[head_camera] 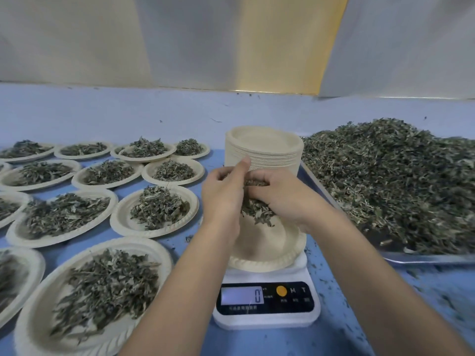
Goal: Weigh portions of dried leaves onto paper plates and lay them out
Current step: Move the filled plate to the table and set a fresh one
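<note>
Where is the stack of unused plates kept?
Head view, centre: the stack of empty plates stands behind the scale, left of the leaf tray and right of the filled plates.

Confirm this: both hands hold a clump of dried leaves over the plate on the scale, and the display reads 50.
One thing is wrong: in the head view the display reads 0, not 50. The rest stands: the left hand and right hand hold the clump of dried leaves over the plate on the scale.
</note>
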Demonstrator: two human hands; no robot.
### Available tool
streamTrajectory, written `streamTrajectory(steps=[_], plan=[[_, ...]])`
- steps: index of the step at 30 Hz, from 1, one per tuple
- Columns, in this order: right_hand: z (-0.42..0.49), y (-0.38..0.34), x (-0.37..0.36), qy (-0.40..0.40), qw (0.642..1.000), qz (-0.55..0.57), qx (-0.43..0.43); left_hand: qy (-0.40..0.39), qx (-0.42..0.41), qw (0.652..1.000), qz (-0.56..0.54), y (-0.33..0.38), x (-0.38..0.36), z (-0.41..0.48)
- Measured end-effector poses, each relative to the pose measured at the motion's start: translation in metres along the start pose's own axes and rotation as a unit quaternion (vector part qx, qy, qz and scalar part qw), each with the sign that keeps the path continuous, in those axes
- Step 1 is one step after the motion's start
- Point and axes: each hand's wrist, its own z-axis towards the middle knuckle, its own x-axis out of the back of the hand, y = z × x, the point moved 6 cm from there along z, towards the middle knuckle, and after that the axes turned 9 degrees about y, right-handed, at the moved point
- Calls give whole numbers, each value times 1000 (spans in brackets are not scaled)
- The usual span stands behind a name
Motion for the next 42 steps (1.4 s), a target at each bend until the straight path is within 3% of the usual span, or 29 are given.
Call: streamTrajectory(steps=[3, 6, 12, 18, 23, 32, 42], plan=[[-2, -3, 1, 12, 999, -33, 14, 25, -47, 999, 7, 0, 2, 1], [-3, -7, 1, -4, 1000, 15, 9, 47, -63, 997, -19, 2, 7, 2], [-7, -15, 6, -30, 998, 34, 33, 63, -24, 995, -72, 6, 13, 4], [-5, -9, 14, -1, 996, -88, 27, 78, 45, 990, -109, 6, 25, 12], [-3, -4, 4, -34, 987, -155, 27, 40, 75, 984, -157, 12, 22, 17], [-4, -3, 2, -51, 985, -161, 37, 10, 97, 972, -216, 18, 19, 15], [-4, -8, 8, -6, 991, -113, 73, 30, 101, 970, -217, 18, 25, 21]])
